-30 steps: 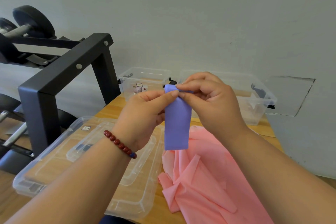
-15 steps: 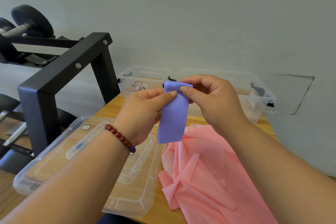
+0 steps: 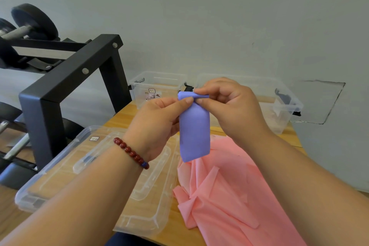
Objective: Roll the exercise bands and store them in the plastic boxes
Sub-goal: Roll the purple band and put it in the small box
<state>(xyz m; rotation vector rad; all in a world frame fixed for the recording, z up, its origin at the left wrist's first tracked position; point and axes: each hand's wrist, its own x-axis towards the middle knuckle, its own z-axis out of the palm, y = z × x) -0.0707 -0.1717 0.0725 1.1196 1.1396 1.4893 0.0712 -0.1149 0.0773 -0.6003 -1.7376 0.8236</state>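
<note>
Pink exercise band lies crumpled on bench, just right of clear lids. Left plastic box and right plastic box stand open at far edge. Purple band hangs in air above pink one. Left hand and right hand: fingers of both pinch its folded-over top.

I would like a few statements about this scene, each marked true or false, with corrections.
1. The left hand and the right hand pinch the purple band's top. True.
2. The pink band is neatly rolled. False: it lies crumpled on the table.
3. The bead bracelet is on the right wrist. False: it is on the left wrist.
4. The smaller clear box and the larger clear box stand at the table's far end. True.
</note>
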